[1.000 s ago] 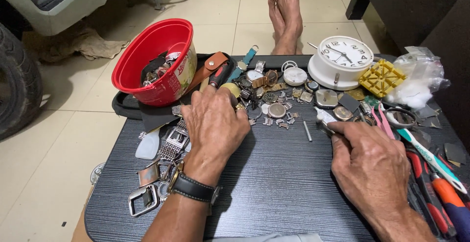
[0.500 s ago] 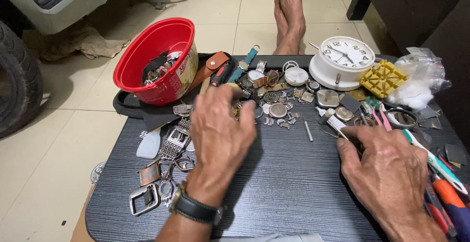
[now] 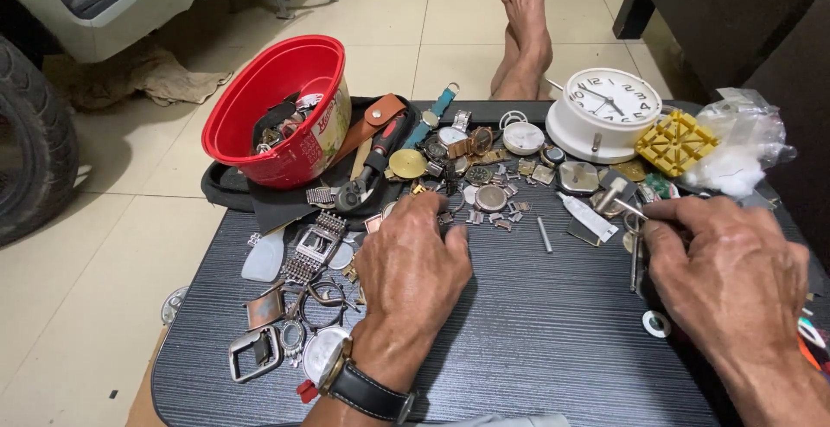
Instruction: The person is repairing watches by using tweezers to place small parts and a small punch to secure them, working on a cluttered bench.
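Observation:
My left hand (image 3: 413,264) lies palm down on the dark table (image 3: 536,340) with a black-strapped watch on its wrist. Its bent fingers rest at the edge of a pile of small watch parts (image 3: 484,194); the fingertips are hidden, so a grip cannot be made out. My right hand (image 3: 731,276) is at the right side, thumb and fingers pinched on a thin metal tool (image 3: 628,210) whose tip points left toward a white tube (image 3: 588,217). A small metal pin (image 3: 545,235) lies between the hands.
A red bowl (image 3: 259,107) with parts stands at the back left beside black pliers (image 3: 372,168). A white clock (image 3: 605,111), a yellow holder (image 3: 674,142) and a plastic bag (image 3: 743,150) sit at the back right. Buckles and straps (image 3: 294,306) lie left. Someone's bare feet (image 3: 523,29) rest beyond the table.
My left hand has drawn back from the parts pile toward me. My right hand has shifted to the right and lifted the thin tool's tip.

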